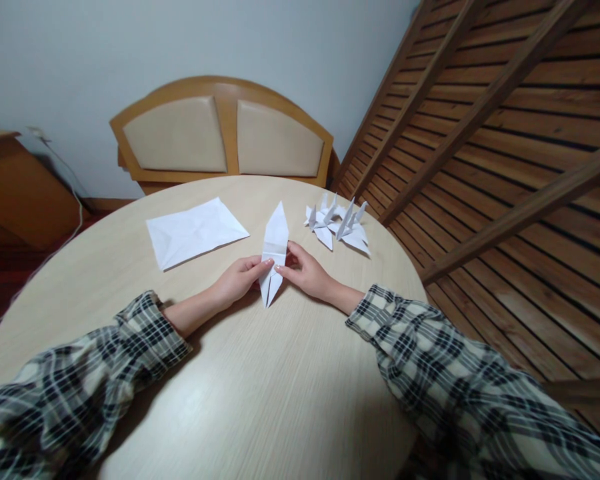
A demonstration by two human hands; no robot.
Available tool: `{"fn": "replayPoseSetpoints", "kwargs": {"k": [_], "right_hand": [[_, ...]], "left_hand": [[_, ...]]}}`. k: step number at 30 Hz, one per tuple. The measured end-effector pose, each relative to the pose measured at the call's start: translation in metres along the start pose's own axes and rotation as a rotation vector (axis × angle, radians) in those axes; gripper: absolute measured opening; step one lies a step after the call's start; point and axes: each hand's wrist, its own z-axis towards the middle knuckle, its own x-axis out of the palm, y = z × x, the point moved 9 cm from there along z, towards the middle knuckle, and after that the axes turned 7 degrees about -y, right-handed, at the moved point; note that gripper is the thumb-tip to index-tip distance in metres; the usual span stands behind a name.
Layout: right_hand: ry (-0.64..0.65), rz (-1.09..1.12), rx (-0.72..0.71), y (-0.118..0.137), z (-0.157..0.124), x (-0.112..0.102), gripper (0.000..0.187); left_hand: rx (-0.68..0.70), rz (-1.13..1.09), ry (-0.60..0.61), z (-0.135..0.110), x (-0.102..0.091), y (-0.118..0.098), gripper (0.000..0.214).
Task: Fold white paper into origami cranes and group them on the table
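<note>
Between both hands is a folded white paper (pixel 277 230), long and narrow, pointed at its far and near ends. A slit runs up from the near point, and a crease crosses the middle. My left hand (pixel 239 279) grips its left edge, thumb on top. From the right side my right hand (pixel 307 272) pinches it too, thumb on the face and fingers behind. The two thumbs nearly meet at the paper's middle. The fingers under the paper are partly hidden.
Flat white paper sheets (pixel 195 230) lie on the round wooden table (pixel 240 393) at the left. Several folded paper cranes (pixel 349 223) stand at the far right. Behind the table is a padded wooden headboard (pixel 233 127); a slatted wooden panel (pixel 485 153) rises at the right.
</note>
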Motion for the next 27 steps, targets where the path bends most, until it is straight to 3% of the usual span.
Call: {"fn": "replayPoseSetpoints", "kwargs": {"k": [7,14,21,27], "right_hand": [[0.102,0.226,0.124,-0.011,0.0,0.009,0.041],[0.231,0.331,0.185,-0.006,-0.004,0.021,0.056],[0.236,0.374,0.251,-0.009,-0.005,0.022,0.06],[0.226,0.386,0.255,-0.007,-0.004,0.02,0.046]], "left_hand": [[0.057,0.066,0.038,0.0,0.002,-0.001,0.039],[0.096,0.127,0.074,0.001,0.002,0.002,0.039],[0.084,0.137,0.055,-0.001,0.002,0.002,0.037],[0.064,0.095,0.049,-0.002,0.004,-0.002,0.037]]}}
